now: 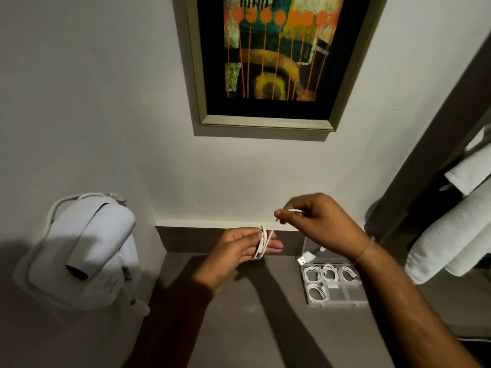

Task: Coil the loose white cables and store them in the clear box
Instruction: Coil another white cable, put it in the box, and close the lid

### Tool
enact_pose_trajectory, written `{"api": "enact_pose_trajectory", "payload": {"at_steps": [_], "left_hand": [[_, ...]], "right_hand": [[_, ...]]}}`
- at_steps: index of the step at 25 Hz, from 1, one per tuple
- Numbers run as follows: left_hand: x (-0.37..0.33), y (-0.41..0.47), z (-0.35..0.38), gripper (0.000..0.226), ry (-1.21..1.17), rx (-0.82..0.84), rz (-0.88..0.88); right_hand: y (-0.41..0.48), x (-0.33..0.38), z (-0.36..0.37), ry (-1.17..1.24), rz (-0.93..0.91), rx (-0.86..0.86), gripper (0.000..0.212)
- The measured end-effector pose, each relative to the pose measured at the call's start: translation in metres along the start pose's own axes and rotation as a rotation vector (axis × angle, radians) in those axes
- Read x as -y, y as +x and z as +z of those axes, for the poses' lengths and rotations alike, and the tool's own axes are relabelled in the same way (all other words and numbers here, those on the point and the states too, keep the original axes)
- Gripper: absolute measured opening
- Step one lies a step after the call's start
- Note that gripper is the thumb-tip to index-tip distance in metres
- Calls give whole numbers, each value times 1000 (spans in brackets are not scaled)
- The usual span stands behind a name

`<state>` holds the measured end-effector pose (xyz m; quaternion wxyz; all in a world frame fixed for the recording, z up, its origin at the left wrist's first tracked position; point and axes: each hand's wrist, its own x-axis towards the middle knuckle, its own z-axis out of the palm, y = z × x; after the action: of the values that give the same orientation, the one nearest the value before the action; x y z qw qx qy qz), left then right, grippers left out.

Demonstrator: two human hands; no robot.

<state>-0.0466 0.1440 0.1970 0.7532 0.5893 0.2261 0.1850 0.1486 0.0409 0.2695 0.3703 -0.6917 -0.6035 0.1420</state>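
A white cable [261, 244] is wound in several loops around the fingers of my left hand [240, 249], held above the grey counter [265, 314]. My right hand [316, 221] pinches the cable's free end with its white plug just above and to the right of the coil. The clear box [336, 284] lies open on the counter under my right wrist. Several of its compartments hold coiled white cables [329, 273]. A loose white USB plug [305, 258] lies at the box's far left corner.
A white wall-mounted hair dryer [87, 251] with its cord hangs at the left. A framed painting [268, 62] is on the wall ahead. Folded white towels [451, 235] sit on a rack at the right, close to the box.
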Motion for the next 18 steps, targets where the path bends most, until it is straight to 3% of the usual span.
{"api": "enact_pose_trajectory", "payload": {"at_steps": [4, 8, 11, 13, 15, 18], "left_hand": [[-10, -1, -2, 37, -212, 221, -29], [-10, 0, -1, 41, -451, 255, 72], [-6, 2, 5, 37, -526, 154, 127], [-1, 2, 9, 34, -443, 14, 150], [2, 2, 13, 32, -321, -87, 155], [4, 1, 25, 31, -171, -84, 122]], "right_hand": [[16, -19, 28, 346, 124, -95, 23], [-24, -26, 86, 578, 216, -84, 40], [-61, -14, 112, 512, 249, -18, 46], [-76, -6, 107, 406, 224, -6, 32], [-84, 3, 91, 196, 171, -65, 22], [-83, 16, 61, -107, 90, -224, 12]]}}
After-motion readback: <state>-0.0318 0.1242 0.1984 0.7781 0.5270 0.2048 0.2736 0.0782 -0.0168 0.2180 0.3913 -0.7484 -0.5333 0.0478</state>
